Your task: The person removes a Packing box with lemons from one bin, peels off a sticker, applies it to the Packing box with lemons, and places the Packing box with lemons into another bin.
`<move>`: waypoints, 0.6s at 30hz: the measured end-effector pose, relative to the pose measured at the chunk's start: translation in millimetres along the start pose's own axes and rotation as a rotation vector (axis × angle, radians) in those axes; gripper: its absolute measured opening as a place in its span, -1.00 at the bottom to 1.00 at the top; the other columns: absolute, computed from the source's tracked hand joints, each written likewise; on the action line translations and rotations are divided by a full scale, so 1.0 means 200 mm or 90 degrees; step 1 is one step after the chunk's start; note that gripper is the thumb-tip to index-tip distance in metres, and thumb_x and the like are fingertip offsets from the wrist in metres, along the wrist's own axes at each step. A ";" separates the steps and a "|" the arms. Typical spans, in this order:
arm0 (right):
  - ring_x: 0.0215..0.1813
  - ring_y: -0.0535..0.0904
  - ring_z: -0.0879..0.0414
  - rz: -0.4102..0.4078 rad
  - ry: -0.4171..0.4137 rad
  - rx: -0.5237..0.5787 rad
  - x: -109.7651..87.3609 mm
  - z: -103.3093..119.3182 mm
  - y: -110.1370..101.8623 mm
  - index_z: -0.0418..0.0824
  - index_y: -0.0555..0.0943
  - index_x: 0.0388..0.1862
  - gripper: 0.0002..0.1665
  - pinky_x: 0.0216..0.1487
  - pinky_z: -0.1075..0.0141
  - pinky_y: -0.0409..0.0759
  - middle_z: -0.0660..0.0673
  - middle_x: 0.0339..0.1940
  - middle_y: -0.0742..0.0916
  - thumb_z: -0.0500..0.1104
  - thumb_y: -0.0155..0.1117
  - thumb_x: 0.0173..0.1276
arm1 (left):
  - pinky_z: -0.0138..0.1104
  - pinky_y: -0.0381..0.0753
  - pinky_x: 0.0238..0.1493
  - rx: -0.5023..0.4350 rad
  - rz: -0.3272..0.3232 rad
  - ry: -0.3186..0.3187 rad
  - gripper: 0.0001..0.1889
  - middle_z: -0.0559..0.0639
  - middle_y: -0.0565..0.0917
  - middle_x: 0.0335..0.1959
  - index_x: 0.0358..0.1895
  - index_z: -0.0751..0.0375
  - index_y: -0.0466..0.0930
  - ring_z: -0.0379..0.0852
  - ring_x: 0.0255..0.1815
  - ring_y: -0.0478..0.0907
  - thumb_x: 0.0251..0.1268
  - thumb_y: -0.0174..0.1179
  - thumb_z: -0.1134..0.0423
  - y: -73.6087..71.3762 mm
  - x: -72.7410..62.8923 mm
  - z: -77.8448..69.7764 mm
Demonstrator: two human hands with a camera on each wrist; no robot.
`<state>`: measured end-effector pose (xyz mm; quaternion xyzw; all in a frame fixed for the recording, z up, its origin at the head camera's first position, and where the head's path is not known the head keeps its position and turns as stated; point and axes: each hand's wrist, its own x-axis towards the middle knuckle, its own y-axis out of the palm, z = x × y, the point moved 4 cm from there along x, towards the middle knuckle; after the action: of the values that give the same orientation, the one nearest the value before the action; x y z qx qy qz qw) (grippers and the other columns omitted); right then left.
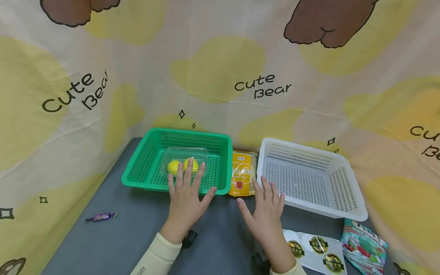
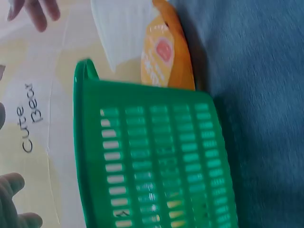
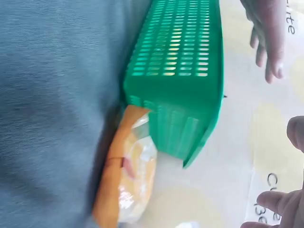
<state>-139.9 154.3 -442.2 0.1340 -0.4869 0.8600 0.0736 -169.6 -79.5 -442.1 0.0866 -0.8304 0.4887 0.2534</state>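
My left hand (image 1: pixel 185 200) is held with its fingers spread over the front edge of a green plastic basket (image 1: pixel 137 160). Inside that basket lies a clear plastic box (image 1: pixel 203 154) with two round yellow things (image 1: pixel 173 167) in it. To the right, my right hand (image 1: pixel 266 217) hovers with spread fingers by the front left corner of a white basket (image 1: pixel 304 183). Neither hand holds anything. Between the two baskets stands a yellow-orange packet (image 1: pixel 241 172). The left wrist view shows the green basket's slotted wall (image 2: pixel 152 156); in the right wrist view the packet (image 3: pixel 126 175) leans close to it.
A small purple wrapped candy (image 1: pixel 101 217) lies on the grey table (image 1: pixel 137 236) at the left. Front right are a sheet of round black-and-gold stickers (image 1: pixel 319 250) and a teal packet (image 1: pixel 365 246). A printed cloth (image 1: pixel 213 68) hangs behind the baskets.
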 end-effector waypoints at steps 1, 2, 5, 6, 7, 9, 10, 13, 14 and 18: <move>0.70 -0.10 -0.35 0.001 -0.005 0.004 0.01 0.01 0.00 -0.16 0.30 0.67 -0.03 0.51 -0.48 -0.34 -0.27 0.73 0.19 0.26 0.34 0.46 | 0.45 -0.25 0.51 -0.001 -0.001 -0.004 -0.13 0.21 0.05 0.73 0.71 -0.07 0.18 0.36 0.71 -0.15 0.45 0.22 -0.27 -0.01 0.00 0.02; 0.70 -0.11 -0.35 0.002 -0.009 0.009 0.03 0.03 0.00 -0.15 0.30 0.68 -0.03 0.51 -0.48 -0.34 -0.26 0.73 0.18 0.27 0.34 0.47 | 0.46 -0.24 0.50 -0.001 -0.002 -0.008 -0.13 0.21 0.05 0.73 0.71 -0.06 0.18 0.37 0.71 -0.14 0.45 0.22 -0.27 -0.01 0.00 0.03; 0.70 -0.11 -0.34 0.004 -0.018 0.010 0.05 0.06 0.00 -0.13 0.28 0.69 -0.03 0.51 -0.48 -0.32 -0.26 0.74 0.18 0.27 0.32 0.48 | 0.45 -0.25 0.50 0.000 0.002 -0.028 -0.13 0.22 0.04 0.73 0.71 -0.04 0.19 0.37 0.71 -0.16 0.45 0.23 -0.27 -0.04 -0.01 0.09; 0.70 -0.12 -0.33 0.006 -0.019 0.014 0.06 0.07 0.00 -0.12 0.28 0.70 -0.03 0.51 -0.48 -0.33 -0.26 0.74 0.17 0.27 0.32 0.48 | 0.45 -0.26 0.50 0.001 0.004 -0.038 -0.13 0.21 0.03 0.74 0.71 -0.04 0.18 0.37 0.71 -0.17 0.46 0.22 -0.27 -0.05 -0.01 0.12; 0.70 -0.12 -0.33 0.008 -0.021 0.016 0.07 0.08 0.00 -0.12 0.27 0.70 -0.04 0.51 -0.48 -0.32 -0.26 0.73 0.18 0.26 0.31 0.49 | 0.44 -0.28 0.51 0.001 0.006 -0.048 -0.13 0.21 0.02 0.74 0.71 -0.04 0.18 0.37 0.72 -0.19 0.46 0.21 -0.27 -0.07 -0.01 0.14; 0.70 -0.12 -0.33 0.014 -0.024 0.019 0.08 0.10 0.01 -0.12 0.26 0.70 -0.03 0.51 -0.48 -0.34 -0.27 0.73 0.18 0.26 0.31 0.49 | 0.44 -0.31 0.51 0.004 0.007 -0.069 -0.14 0.20 -0.01 0.75 0.72 -0.05 0.17 0.35 0.72 -0.23 0.48 0.20 -0.28 -0.10 -0.02 0.20; 0.70 -0.11 -0.33 0.018 -0.025 0.022 0.09 0.11 0.02 -0.12 0.26 0.70 -0.03 0.51 -0.48 -0.34 -0.27 0.73 0.18 0.26 0.31 0.49 | 0.43 -0.33 0.51 0.006 0.007 -0.080 -0.14 0.20 -0.02 0.75 0.72 -0.05 0.16 0.35 0.73 -0.26 0.49 0.19 -0.28 -0.11 -0.02 0.23; 0.69 -0.09 -0.34 0.025 -0.036 0.040 0.11 0.15 0.04 -0.13 0.27 0.70 -0.03 0.50 -0.49 -0.33 -0.26 0.73 0.19 0.25 0.33 0.48 | 0.43 -0.37 0.51 0.011 0.001 -0.107 -0.15 0.21 -0.05 0.75 0.73 -0.05 0.14 0.35 0.73 -0.30 0.52 0.15 -0.28 -0.16 -0.04 0.33; 0.69 -0.09 -0.34 0.028 -0.040 0.050 0.11 0.16 0.05 -0.14 0.27 0.69 -0.03 0.50 -0.49 -0.33 -0.26 0.73 0.19 0.24 0.33 0.48 | 0.44 -0.38 0.50 0.014 -0.003 -0.114 -0.16 0.22 -0.04 0.75 0.73 -0.05 0.13 0.37 0.72 -0.29 0.53 0.13 -0.28 -0.17 -0.05 0.37; 0.70 -0.07 -0.31 0.036 -0.060 0.086 0.16 0.22 0.08 -0.09 0.29 0.69 -0.07 0.50 -0.50 -0.28 -0.23 0.73 0.20 0.24 0.30 0.49 | 0.45 -0.41 0.49 0.028 -0.011 -0.140 -0.17 0.25 -0.05 0.75 0.73 -0.05 0.11 0.42 0.71 -0.26 0.56 0.07 -0.30 -0.23 -0.07 0.48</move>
<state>-166.8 107.2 -424.8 0.1654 -0.4346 0.8851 0.0168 -171.9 -186.5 -453.0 0.1524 -0.8413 0.4923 0.1630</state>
